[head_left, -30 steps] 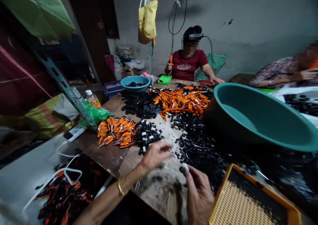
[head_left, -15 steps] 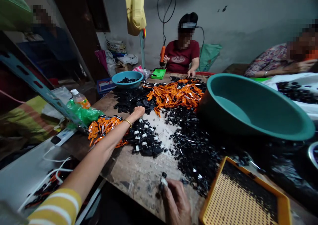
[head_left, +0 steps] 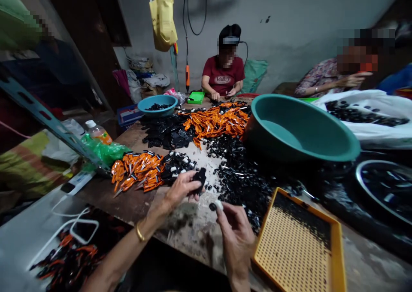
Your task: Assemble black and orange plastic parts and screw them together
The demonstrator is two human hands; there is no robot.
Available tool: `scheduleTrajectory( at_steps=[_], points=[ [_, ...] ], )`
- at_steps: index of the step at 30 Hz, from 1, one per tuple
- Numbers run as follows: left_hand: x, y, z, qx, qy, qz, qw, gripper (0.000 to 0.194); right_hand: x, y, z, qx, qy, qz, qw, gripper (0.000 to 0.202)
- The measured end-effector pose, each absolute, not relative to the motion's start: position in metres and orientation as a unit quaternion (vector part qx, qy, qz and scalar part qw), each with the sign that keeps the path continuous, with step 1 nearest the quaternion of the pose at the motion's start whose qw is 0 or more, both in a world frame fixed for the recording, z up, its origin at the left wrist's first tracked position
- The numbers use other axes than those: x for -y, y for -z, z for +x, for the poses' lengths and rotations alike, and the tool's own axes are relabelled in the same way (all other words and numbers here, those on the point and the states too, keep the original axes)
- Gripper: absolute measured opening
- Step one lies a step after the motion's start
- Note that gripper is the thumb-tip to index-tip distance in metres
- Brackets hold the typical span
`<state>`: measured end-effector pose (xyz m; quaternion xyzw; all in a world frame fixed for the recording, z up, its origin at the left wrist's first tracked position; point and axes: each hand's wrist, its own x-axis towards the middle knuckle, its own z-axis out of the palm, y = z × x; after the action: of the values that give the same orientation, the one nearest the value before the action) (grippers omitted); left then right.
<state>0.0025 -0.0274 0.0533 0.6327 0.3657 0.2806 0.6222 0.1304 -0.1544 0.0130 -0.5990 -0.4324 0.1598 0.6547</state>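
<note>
Over the front of the table, my left hand grips a flat black plastic part between thumb and fingers. Just to its right and nearer me, my right hand pinches a small white piece with a black round end. The two held parts are close but apart. Beyond my left hand lies a cluster of black parts with white pieces, partly hidden by that hand. Left of it is a heap of orange and black parts. Small black parts are strewn beyond my right hand.
A yellow perforated tray stands at the right. Behind it are a large green basin and a white bag of black parts. Orange parts and black plates fill the middle. A co-worker sits opposite.
My left hand has come back from the black plates with a black part, towards my right hand. My right hand keeps its small piece, slightly raised. The co-worker opposite has let go of the orange tool.
</note>
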Motion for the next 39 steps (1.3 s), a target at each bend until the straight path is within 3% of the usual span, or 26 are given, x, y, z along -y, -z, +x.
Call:
scheduleTrajectory(
  at_steps=[6, 18, 26, 31, 35, 39],
  points=[
    [0.086, -0.025, 0.012, -0.405, -0.322, 0.577, 0.632, 0.024, 0.144, -0.027, 0.12, 0.491, -0.027, -0.6, 0.631, 0.007],
    [0.113, -0.008, 0.016, -0.471, -0.349, 0.706, 0.398, 0.026, 0.142, -0.021, 0.104, 0.467, -0.018, -0.643, 0.606, 0.01],
    [0.116, 0.001, 0.014, -0.477, -0.344, 0.738, 0.331, 0.025, 0.145, -0.006, 0.106, 0.44, -0.123, -0.624, 0.634, 0.012],
    [0.115, -0.003, 0.004, -0.431, -0.297, 0.744, 0.416, 0.024, 0.154, -0.004, 0.125, 0.429, -0.197, -0.616, 0.631, 0.038],
    [0.12, 0.001, -0.005, -0.406, -0.242, 0.757, 0.451, 0.028, 0.168, -0.002, 0.13, 0.427, -0.308, -0.6, 0.602, 0.017],
    [0.107, 0.017, 0.002, -0.398, -0.214, 0.786, 0.422, 0.031, 0.168, 0.017, 0.131, 0.388, -0.302, -0.619, 0.613, 0.018]
  ],
)
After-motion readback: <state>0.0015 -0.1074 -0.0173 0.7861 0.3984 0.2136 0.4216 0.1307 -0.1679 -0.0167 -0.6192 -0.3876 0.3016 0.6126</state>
